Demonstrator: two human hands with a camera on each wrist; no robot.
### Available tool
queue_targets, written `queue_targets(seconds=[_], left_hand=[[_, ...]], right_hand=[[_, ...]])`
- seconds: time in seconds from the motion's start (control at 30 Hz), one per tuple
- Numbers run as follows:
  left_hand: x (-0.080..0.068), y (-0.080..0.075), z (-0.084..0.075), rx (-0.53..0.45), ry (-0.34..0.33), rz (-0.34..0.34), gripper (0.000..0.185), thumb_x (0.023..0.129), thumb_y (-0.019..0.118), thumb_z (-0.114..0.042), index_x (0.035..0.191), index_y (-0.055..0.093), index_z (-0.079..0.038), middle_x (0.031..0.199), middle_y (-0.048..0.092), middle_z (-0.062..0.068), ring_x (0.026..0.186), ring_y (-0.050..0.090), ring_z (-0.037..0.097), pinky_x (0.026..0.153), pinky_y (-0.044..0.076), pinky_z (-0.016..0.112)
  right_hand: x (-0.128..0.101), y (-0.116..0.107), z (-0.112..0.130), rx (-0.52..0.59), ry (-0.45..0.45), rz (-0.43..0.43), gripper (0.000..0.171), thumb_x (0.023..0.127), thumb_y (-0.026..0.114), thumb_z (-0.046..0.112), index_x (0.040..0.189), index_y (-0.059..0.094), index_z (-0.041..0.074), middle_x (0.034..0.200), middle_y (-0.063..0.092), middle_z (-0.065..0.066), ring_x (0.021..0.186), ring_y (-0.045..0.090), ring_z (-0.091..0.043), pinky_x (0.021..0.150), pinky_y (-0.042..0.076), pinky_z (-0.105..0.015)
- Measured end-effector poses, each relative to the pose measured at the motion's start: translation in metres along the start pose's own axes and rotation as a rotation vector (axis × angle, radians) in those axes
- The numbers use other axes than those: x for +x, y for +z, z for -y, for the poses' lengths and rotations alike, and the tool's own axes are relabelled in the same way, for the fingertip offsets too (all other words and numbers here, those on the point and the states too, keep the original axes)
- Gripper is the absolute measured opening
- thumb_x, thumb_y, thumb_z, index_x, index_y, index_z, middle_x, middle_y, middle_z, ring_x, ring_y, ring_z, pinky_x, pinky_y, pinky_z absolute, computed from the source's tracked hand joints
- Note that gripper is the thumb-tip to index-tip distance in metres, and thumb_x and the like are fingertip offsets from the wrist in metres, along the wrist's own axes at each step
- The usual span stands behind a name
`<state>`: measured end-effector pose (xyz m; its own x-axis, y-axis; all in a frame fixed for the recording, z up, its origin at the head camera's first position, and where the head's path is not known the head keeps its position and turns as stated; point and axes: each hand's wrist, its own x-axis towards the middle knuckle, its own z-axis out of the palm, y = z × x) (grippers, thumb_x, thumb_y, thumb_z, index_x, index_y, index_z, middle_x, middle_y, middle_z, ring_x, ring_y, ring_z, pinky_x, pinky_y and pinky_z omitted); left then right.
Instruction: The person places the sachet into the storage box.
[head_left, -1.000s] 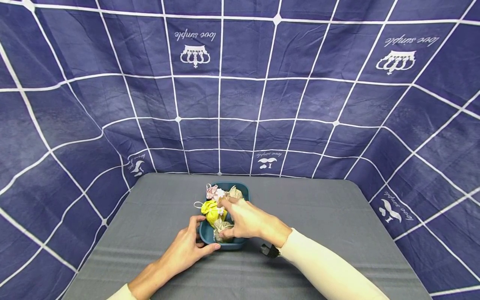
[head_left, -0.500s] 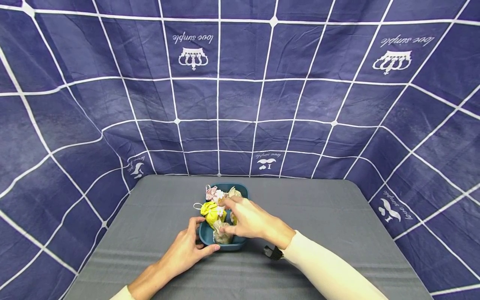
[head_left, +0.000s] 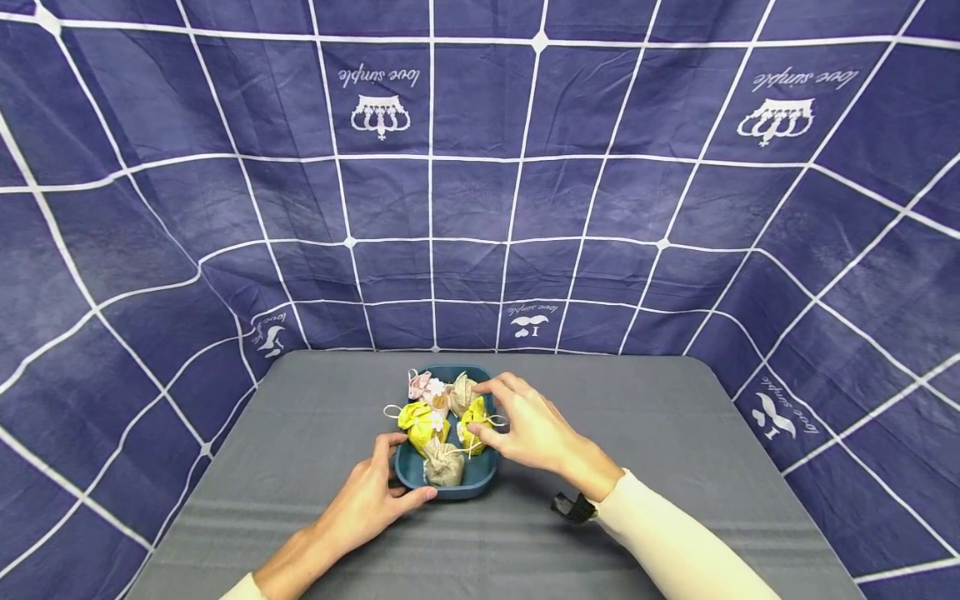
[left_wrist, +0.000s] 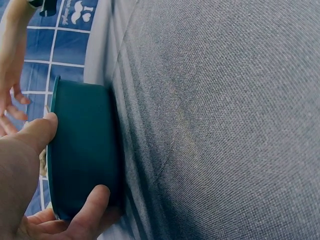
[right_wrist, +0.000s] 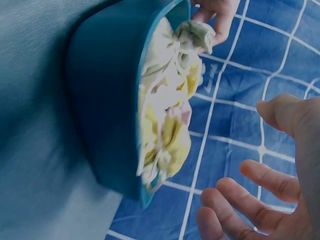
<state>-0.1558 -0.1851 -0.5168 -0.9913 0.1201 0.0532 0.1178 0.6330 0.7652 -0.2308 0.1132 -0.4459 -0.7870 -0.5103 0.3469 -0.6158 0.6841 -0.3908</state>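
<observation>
A teal plastic bin (head_left: 459,492) stands on the table with several small drawstring pouches in it. My left hand (head_left: 365,493) holds the bin at its near left corner; in the left wrist view its fingers and thumb lie against the bin wall (left_wrist: 82,145). My right hand (head_left: 536,429) is over the bin's right rim with its fingers apart, holding nothing. Beneath its fingertips is a yellow pouch (head_left: 473,429). Another yellow pouch (head_left: 425,427) lies at left, a beige pouch (head_left: 444,467) in front, a second beige pouch (head_left: 462,392) and a pink pouch (head_left: 419,385) behind.
The table (head_left: 637,442) has a grey cloth cover. A blue curtain (head_left: 480,200) with white grid lines encloses its back and sides. A black strap device (head_left: 573,507) is on the right wrist.
My right hand has drawn away from the pouches to the right, its fingers spreading. The right yellow pouch, hidden before, now shows in the bin. The left hand keeps its place.
</observation>
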Motion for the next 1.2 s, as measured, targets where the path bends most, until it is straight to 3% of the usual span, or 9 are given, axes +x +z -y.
queue_targets(seconds=[0.2,0.4,0.63,0.77,0.9,1.03,1.2], left_hand=[[0.001,0.001,0.0,-0.025,0.005,-0.003,0.097,0.086,0.107,-0.042,0.158,0.05,-0.008,0.155,0.073,0.022,0.098,0.087,0.011,0.079,0.066,0.019],[0.0,0.001,0.0,-0.045,-0.024,0.002,0.099,0.086,0.107,-0.042,0.16,0.049,-0.009,0.159,0.069,0.02,0.106,0.088,0.017,0.081,0.066,0.019],[-0.004,-0.005,0.001,-0.056,-0.018,0.007,0.098,0.086,0.107,-0.038,0.159,0.05,-0.007,0.159,0.068,0.023,0.103,0.088,0.017,0.081,0.068,0.024],[-0.005,-0.007,0.002,-0.047,-0.019,0.014,0.097,0.087,0.107,-0.038,0.159,0.049,-0.009,0.161,0.065,0.025,0.103,0.088,0.017,0.081,0.069,0.026],[-0.006,-0.011,0.004,0.006,-0.023,0.014,0.096,0.088,0.105,-0.044,0.161,0.051,-0.013,0.151,0.073,0.023,0.103,0.086,0.015,0.084,0.069,0.029],[-0.006,-0.017,0.005,0.056,-0.014,-0.01,0.095,0.09,0.102,-0.051,0.163,0.053,-0.016,0.155,0.072,0.019,0.114,0.085,0.019,0.092,0.071,0.037],[-0.004,-0.028,0.009,0.105,0.03,-0.086,0.088,0.095,0.097,-0.056,0.161,0.053,-0.016,0.162,0.069,0.017,0.122,0.084,0.027,0.101,0.069,0.056]], right_hand=[[-0.019,-0.009,-0.022,0.036,0.07,-0.034,0.055,0.104,0.089,0.044,0.15,0.074,0.019,0.143,0.075,-0.002,0.124,0.079,-0.025,0.1,0.067,-0.052],[-0.041,-0.015,-0.045,0.001,0.121,-0.056,0.054,0.102,0.091,0.043,0.149,0.074,0.023,0.14,0.076,0.0,0.12,0.078,-0.023,0.096,0.066,-0.048],[-0.065,-0.02,-0.07,-0.027,0.18,-0.071,0.054,0.102,0.092,0.043,0.149,0.074,0.024,0.14,0.075,0.001,0.121,0.077,-0.026,0.096,0.065,-0.049],[-0.081,-0.023,-0.084,-0.067,0.202,-0.088,0.056,0.101,0.092,0.044,0.15,0.074,0.023,0.142,0.074,-0.002,0.12,0.075,-0.026,0.097,0.065,-0.053],[-0.096,-0.028,-0.097,-0.102,0.22,-0.106,0.059,0.1,0.092,0.045,0.151,0.073,0.019,0.145,0.072,-0.006,0.126,0.075,-0.031,0.099,0.064,-0.06],[-0.109,-0.032,-0.107,-0.127,0.224,-0.135,0.064,0.098,0.094,0.044,0.151,0.073,0.015,0.149,0.07,-0.011,0.134,0.074,-0.041,0.102,0.063,-0.066],[-0.122,-0.035,-0.116,-0.172,0.233,-0.132,0.072,0.096,0.095,0.049,0.155,0.07,0.016,0.159,0.066,-0.018,0.138,0.071,-0.052,0.105,0.06,-0.073]])
